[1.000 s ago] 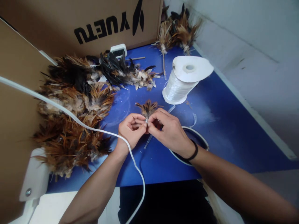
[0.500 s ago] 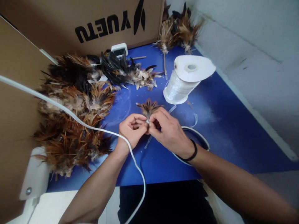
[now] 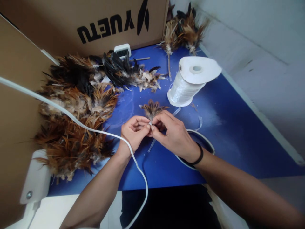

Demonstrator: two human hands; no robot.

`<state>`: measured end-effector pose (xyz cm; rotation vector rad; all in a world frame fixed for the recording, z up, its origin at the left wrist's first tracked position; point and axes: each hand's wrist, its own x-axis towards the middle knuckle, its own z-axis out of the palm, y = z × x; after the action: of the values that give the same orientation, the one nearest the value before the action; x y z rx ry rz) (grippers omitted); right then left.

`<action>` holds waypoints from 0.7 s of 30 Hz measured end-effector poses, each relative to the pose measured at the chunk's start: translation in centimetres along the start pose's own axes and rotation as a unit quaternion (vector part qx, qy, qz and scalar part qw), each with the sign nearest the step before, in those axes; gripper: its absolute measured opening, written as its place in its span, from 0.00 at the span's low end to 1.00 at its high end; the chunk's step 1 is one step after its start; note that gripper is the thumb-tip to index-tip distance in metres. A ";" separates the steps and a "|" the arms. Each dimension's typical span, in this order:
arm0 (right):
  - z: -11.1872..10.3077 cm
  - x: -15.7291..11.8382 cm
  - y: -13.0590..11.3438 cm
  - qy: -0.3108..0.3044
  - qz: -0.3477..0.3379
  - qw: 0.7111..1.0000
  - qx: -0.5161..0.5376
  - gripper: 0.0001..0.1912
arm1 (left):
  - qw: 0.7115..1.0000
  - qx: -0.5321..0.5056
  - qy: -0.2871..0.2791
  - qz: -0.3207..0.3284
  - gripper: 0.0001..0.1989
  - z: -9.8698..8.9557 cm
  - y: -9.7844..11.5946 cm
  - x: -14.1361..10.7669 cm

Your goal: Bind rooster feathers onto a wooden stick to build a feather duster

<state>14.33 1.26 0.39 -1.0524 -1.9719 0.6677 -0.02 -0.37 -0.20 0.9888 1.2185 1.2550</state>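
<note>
A small fan of brown feathers [image 3: 152, 108] points away from me above the blue table [image 3: 133, 101]. My left hand [image 3: 135, 130] pinches its pale base from the left. From the right, my right hand [image 3: 170, 130], with a black band at the wrist, pinches the same base with thumb and forefinger. The fingertips of both hands nearly touch. A strip of clear ribbon [image 3: 152, 145] shows below the fingers. Just beyond my right hand stands a white spool [image 3: 184, 89] wound with shiny ribbon.
Piles of brown and black feathers [image 3: 76, 136] cover the left side. A white cable [image 3: 78, 122] crosses over my left wrist. At the back are a cardboard box [image 3: 66, 19], a small white device [image 3: 122, 51] and feather bundles [image 3: 188, 31]. The wall [image 3: 262, 47] is right.
The thumb and forefinger of my right hand have shifted slightly at the feather base. Both hands otherwise keep nearly the same place.
</note>
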 end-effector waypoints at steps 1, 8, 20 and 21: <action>0.0 0.0 0.0 -0.001 0.005 1.000 0.005 0.03 | 1.000 0.004 0.000 0.004 0.10 0.0 0.0 0.0; -0.1 0.1 0.0 0.000 0.025 0.999 0.023 0.04 | 0.999 0.023 -0.022 0.006 0.09 -0.1 -0.2 0.0; 0.1 0.2 0.2 -0.012 0.004 0.999 0.032 0.06 | 0.997 -0.050 -0.027 -0.058 0.13 0.1 0.3 0.1; 0.1 0.1 0.2 -0.014 0.001 0.999 0.032 0.06 | 0.995 -0.059 -0.027 -0.070 0.13 0.1 0.3 0.1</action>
<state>14.27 1.47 0.26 -1.0119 -1.9602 0.7470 0.01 -0.22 0.13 0.8333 1.1387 1.1693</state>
